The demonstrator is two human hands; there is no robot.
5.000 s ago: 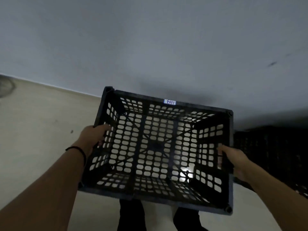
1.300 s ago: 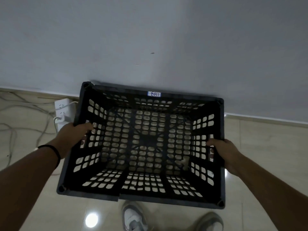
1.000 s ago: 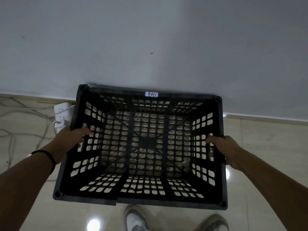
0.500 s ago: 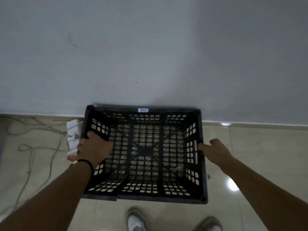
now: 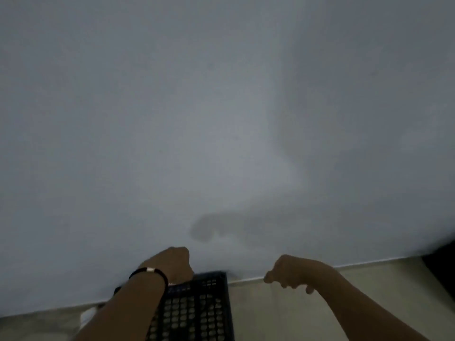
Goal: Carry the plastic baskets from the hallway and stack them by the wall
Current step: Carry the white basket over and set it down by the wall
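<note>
A black perforated plastic basket (image 5: 197, 313) sits on the floor with its far rim against the grey wall (image 5: 221, 119), low in the frame and partly cut off. My left hand (image 5: 170, 264), a black band on its wrist, hovers curled into a fist over the basket's far left corner; blur hides whether it touches the rim. My right hand (image 5: 288, 271) hangs to the right of the basket, clear of it, fingers loosely curled and apart, holding nothing.
The beige tiled floor (image 5: 283, 313) meets the wall along a pale skirting line. A dark shape (image 5: 440, 262) sits at the right edge by the wall. Something white (image 5: 86, 316) lies on the floor left of the basket.
Both hands have come off the basket's side walls and risen. The view has tilted up, so the wall fills most of the frame and the basket has dropped to the bottom.
</note>
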